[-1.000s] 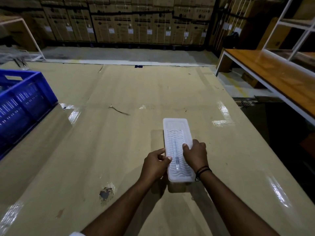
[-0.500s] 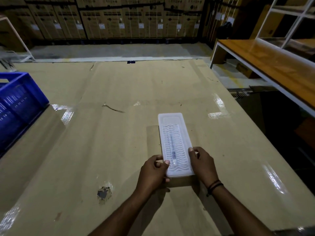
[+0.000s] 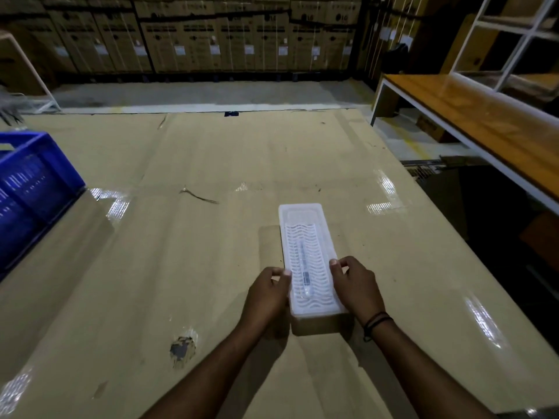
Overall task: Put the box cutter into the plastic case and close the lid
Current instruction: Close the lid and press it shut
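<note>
A long translucent white plastic case [image 3: 302,219] lies lengthwise on the cardboard-covered table, its lid with a wavy pattern down on it. Through the lid a slim box cutter [image 3: 304,275] shows inside, lying along the case. My left hand [image 3: 266,294] grips the case's near left edge, thumb on the lid. On the near right edge sits my right hand [image 3: 355,285], thumb on the lid as well. A black band circles my right wrist.
A blue plastic crate [image 3: 33,182] stands at the left table edge. A hole [image 3: 181,349] is torn in the cardboard near my left forearm. A wooden bench [image 3: 472,116] with a white frame runs along the right, across a dark gap. Stacked cartons line the back wall.
Both hands slid from the top of the lid to the near side edges of the case. The case now sits slightly nearer and the view has shifted.
</note>
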`<state>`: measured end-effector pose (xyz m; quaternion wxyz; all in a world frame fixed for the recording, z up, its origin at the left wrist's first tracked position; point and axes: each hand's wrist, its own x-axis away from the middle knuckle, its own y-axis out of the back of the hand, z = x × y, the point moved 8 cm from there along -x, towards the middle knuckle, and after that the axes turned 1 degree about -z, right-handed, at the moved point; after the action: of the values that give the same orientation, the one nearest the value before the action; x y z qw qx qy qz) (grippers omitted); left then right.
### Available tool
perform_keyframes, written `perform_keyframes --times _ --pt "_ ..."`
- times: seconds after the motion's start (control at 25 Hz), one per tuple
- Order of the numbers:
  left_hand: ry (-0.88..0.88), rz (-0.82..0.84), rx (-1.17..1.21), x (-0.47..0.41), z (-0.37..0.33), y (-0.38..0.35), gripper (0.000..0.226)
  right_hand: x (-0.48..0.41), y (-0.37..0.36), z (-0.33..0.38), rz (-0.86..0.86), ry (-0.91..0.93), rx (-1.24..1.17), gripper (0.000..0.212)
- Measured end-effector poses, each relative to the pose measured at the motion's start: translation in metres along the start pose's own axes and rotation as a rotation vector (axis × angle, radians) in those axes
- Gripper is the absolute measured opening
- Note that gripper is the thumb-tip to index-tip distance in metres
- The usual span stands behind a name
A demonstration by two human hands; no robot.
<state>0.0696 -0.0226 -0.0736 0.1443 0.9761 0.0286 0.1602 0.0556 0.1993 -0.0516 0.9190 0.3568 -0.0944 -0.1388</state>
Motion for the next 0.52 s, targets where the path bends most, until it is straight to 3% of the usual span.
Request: perform_keyframes --times 0.28,0.52 --pt "-0.022 -0.169 -0.094 -0.087 -0.06 0.009 0.033 -0.098 -0.01 0.056 0.013 0.027 -0.042 0.033" --pt "0.05 -0.197 -0.086 -0.141 -0.067 0.005 0.041 -0.149 -0.036 0.056 0.062 -0.131 -0.039 0.051"
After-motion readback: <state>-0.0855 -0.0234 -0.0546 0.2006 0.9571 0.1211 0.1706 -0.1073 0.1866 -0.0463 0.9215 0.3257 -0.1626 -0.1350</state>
